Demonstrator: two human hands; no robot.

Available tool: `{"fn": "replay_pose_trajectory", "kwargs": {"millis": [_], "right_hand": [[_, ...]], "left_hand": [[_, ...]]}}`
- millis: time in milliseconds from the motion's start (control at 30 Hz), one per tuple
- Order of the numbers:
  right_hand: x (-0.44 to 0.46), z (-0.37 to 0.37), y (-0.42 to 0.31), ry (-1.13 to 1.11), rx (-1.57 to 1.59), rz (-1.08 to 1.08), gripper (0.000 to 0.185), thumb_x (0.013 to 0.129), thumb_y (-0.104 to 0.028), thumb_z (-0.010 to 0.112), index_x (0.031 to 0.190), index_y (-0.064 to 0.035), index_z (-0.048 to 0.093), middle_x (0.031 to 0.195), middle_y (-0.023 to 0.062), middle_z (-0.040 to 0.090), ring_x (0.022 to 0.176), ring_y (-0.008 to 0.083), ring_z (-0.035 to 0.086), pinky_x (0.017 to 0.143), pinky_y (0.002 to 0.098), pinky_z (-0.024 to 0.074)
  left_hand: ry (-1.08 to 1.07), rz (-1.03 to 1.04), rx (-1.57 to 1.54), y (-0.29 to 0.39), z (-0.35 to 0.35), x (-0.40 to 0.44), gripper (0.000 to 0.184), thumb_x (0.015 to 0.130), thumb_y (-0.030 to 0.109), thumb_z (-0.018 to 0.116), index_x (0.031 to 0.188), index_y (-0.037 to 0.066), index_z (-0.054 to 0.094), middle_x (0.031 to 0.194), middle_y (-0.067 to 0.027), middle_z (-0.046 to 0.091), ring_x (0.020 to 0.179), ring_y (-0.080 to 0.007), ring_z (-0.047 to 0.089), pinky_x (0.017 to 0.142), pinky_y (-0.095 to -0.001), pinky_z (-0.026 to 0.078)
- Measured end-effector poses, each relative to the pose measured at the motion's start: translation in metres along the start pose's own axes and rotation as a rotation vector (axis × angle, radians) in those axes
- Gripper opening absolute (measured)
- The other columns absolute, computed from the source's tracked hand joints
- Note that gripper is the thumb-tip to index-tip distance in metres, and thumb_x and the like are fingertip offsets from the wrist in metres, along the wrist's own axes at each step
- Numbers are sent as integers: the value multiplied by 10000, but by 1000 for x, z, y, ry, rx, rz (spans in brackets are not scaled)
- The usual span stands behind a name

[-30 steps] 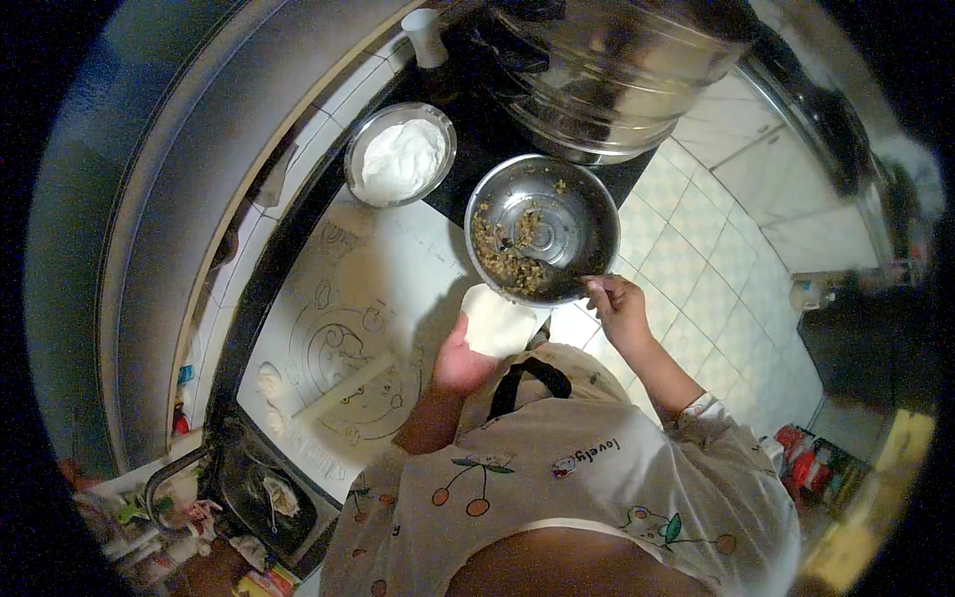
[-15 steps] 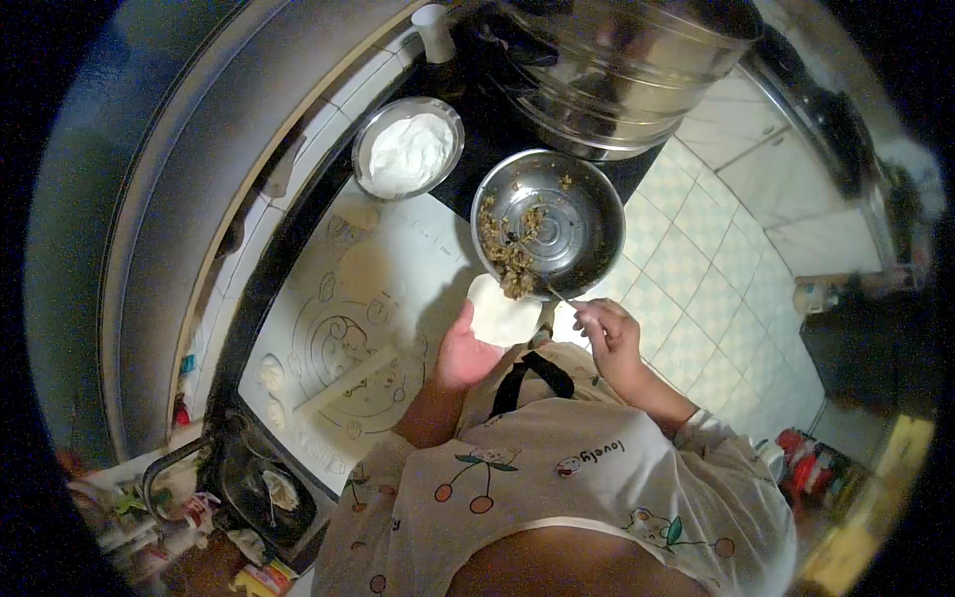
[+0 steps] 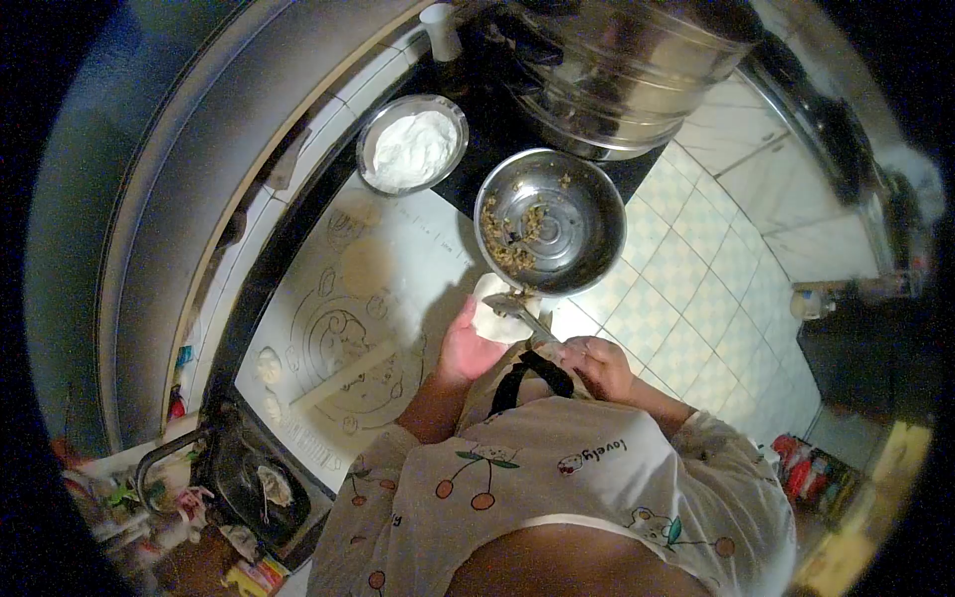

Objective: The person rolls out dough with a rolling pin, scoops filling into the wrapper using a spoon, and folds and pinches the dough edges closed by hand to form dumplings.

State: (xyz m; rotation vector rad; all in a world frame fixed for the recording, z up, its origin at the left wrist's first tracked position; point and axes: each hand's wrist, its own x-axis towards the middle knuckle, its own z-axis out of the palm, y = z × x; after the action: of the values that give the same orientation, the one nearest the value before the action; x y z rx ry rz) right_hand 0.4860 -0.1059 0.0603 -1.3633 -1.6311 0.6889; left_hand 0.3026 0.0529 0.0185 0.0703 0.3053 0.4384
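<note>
Head view. My left hand [image 3: 466, 350] is holding the dough [image 3: 494, 328], palm up, with the thumb lying along its side; the fingers underneath are hidden. The dough is resting on this hand at the near rim of the bowl [image 3: 589, 217]; I cannot tell whether it is touching the metal. My right hand [image 3: 600, 370] is gripping the spoon [image 3: 540, 326] by its handle, fingers closed, and the spoon's head is lying over the dough. I cannot tell how much filling [image 3: 510, 257] is sitting under it; most of what is showing is clinging to the bowl wall, with a little at the rim.

Fault conditions, by judgement:
- Tearing. The dough is looking thin and soft; excess pressure from the spoon's head or edge may be stretching or piercing it against my palm.
- Spillage. The dough is hanging above no flat support that I am seeing; a tilting left palm may be letting filling slide off towards my shirt [image 3: 537, 448] or the floor [image 3: 716, 289].
- Soiled edge. Filling smearing onto the border may be keeping the dough from sticking to itself.
- Snagging. The bowl rim is standing close; a careless wrist movement may be catching the dough or knocking the bowl.

The mat [image 3: 406, 298] and flour [image 3: 413, 149] are lying apart from both hands.
</note>
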Motion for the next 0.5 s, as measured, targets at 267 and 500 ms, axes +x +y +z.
{"fn": "replay_pose_trajectory", "kwargs": {"millis": [267,500], "right_hand": [[18,-19,-8,374,-78,198,194,816,6,575,1000,-47,607,873,136,621,740,282,627,658,349,529],[8,-19,-14,198,-182,120,187,823,-28,575,1008,-44,601,867,142,618,772,294,622,676,352,521]], "left_hand": [[-2,42,-10,-6,12,2,567,911,416,436,1338,51,362,1337,-124,440,1232,-312,408,1059,-495,272],[-2,35,-43,-12,7,3,566,929,416,387,1353,45,329,1353,-130,411,1248,-292,388,1062,-474,263]]}}
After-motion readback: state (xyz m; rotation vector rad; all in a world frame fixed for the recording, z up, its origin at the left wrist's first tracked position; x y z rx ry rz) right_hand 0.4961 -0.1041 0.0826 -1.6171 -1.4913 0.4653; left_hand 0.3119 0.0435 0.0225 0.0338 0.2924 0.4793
